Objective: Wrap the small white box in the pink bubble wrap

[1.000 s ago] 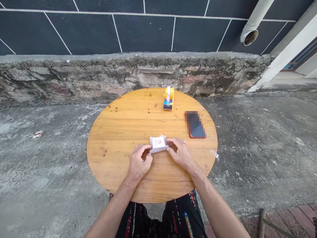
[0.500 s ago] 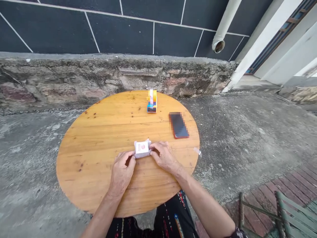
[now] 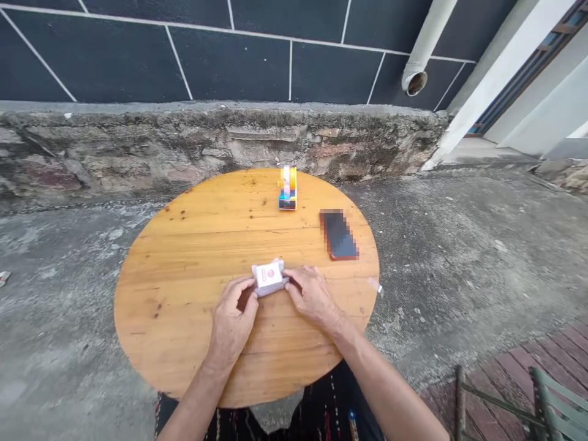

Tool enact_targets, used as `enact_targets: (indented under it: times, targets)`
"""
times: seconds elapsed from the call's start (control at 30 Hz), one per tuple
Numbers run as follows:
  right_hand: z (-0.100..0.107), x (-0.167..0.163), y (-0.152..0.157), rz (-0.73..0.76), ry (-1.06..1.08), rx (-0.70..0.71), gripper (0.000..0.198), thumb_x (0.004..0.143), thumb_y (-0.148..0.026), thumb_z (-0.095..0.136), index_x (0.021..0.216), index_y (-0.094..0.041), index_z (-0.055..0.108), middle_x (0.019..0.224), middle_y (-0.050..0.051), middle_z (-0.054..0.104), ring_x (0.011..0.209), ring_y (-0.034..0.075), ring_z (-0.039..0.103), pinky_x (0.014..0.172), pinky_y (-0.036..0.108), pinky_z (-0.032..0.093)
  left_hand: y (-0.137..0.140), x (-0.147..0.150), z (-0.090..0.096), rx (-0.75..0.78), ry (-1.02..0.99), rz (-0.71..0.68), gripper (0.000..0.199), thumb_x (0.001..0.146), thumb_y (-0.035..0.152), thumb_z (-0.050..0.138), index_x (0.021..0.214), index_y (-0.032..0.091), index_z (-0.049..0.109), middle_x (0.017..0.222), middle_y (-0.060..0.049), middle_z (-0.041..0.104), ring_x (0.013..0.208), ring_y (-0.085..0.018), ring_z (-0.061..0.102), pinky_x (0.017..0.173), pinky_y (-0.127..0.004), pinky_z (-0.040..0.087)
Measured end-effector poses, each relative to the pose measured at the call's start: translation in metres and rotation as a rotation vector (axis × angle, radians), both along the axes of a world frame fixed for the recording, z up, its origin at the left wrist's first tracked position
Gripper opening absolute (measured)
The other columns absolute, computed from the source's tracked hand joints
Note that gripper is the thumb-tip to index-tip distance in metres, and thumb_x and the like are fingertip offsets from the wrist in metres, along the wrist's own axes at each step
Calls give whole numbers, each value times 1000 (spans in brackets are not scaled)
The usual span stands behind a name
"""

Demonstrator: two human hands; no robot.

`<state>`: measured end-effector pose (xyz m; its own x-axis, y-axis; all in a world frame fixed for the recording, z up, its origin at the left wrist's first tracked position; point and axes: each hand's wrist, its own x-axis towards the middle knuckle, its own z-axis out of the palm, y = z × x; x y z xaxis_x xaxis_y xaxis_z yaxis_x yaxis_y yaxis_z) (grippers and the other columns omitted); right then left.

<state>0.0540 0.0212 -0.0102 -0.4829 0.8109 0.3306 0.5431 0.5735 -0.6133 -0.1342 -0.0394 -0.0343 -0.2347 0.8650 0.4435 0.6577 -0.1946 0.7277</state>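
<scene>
A small white box (image 3: 269, 275) with a red print on top lies on the round wooden table (image 3: 184, 343), with pale translucent wrapping around its sides. My left hand (image 3: 233, 312) grips the wrapping at the box's left end between thumb and fingers. At the opposite end, my right hand (image 3: 313, 295) pinches the wrapping with thumb and forefinger. Both wrists rest low, near the tabletop. The underside of the box is hidden.
Toward the table's far edge stands a yellow and blue tape dispenser (image 3: 287, 188). A dark phone with a red edge (image 3: 340, 236), pixelated, lies at the right. A strip of clear tape (image 3: 375, 285) hangs at the right rim. A green slatted chair (image 3: 558, 398) is at lower right.
The whole view has shifted slightly, so the table and things sit a little farther right. The box is turned slightly, and both hands stay at its ends.
</scene>
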Motion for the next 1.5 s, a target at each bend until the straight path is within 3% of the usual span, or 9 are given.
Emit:
enact_targets:
  times: [0.2,0.5,0.7,0.93,1.1,1.33,1.5]
  targets:
    - [-4,0,1,-58,22,-18,50,83,-16,56,132,-20,46,121,10,62,107,25,56,92,41,40,2,2,1,-18,2,47,40,84,22,54,124,17,55,125,-11,60,115,-25,57,101,-44,45]
    - [3,-3,1,37,-69,-2,32,90,-14,52,120,-22,58,112,6,66,101,21,57,89,37,38,2,-1,-1,11,55,-86,35,88,18,47,120,20,62,120,-10,64,112,-23,58,100,-46,45]
    - [1,0,0,70,-8,-34,31,89,-15,53,119,-22,58,110,7,67,101,21,58,90,36,38,0,-2,-7,51,35,-70,31,85,17,51,112,19,65,110,-8,67,103,-23,62,95,-42,49]
    - [-1,1,-1,63,18,-40,35,81,-13,55,116,-21,57,106,7,68,100,23,59,88,39,40,-2,4,7,25,1,-24,31,78,12,51,104,18,64,101,-7,67,96,-22,62,88,-38,51]
    - [-5,5,3,93,94,-16,47,77,-11,54,123,-21,53,105,6,69,95,23,61,86,39,42,-4,5,13,-47,-102,-10,39,72,10,49,109,17,60,107,-8,65,101,-23,62,90,-38,51]
    - [-4,2,4,79,30,8,28,80,-18,58,108,-20,61,97,7,70,88,23,61,82,39,40,-2,6,14,-40,-9,-20,26,74,14,53,98,17,63,94,-7,67,92,-23,61,85,-39,51]
    - [-2,2,4,71,36,-24,27,81,-19,58,107,-21,61,95,6,70,88,23,62,85,40,40,-3,6,16,-65,-32,-22,27,75,14,54,100,18,63,97,-7,66,94,-22,60,87,-39,50]
